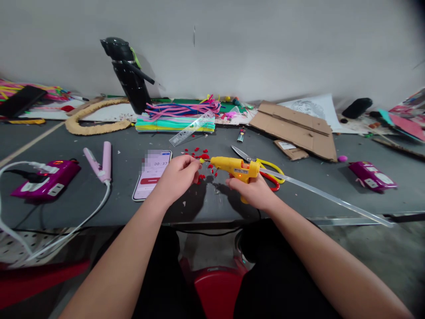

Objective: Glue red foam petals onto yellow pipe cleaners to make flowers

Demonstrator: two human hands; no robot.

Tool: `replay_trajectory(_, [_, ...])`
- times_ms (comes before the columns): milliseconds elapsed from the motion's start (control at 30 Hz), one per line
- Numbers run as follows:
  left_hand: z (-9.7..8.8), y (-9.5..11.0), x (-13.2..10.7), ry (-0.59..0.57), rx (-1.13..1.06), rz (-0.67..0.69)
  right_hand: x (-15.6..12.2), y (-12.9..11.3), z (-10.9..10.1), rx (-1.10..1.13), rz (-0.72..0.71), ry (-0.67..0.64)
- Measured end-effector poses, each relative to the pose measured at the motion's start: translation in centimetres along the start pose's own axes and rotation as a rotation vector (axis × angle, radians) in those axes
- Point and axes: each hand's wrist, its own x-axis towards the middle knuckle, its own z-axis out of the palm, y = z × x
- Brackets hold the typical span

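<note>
My right hand (254, 191) grips a yellow glue gun (236, 168) with a long clear glue stick (327, 196) trailing out to the right. Its nozzle points left at my left hand (177, 175), whose fingers pinch a small piece too tiny to name, with a yellow tip (201, 161) at the nozzle. Small red cut pieces (202, 155) lie scattered on the grey table (116, 204) just beyond the fingers. Yellow-and-red-handled scissors (265, 170) lie behind the glue gun.
A phone (152, 173) showing a timer lies left of my left hand. A pink hair tool (99, 163), purple power strips (46, 179) (372, 175), pipe cleaners (175, 117), a clear ruler (191, 128), cardboard (295, 128) and a black bottle (129, 75) stand around.
</note>
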Motion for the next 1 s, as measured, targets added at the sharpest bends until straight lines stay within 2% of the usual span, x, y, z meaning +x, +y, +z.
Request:
replay_trajectory(700, [-0.05, -0.31, 0.13, -0.006, 0.015, 0.011, -0.03, -0.02, -0.17, -0.070, 0.068, -0.008])
replay_trajectory(1000, [0.04, -0.23, 0.03, -0.008, 0.022, 0.008, -0.08, 0.49, -0.23, -0.057, 0.015, -0.027])
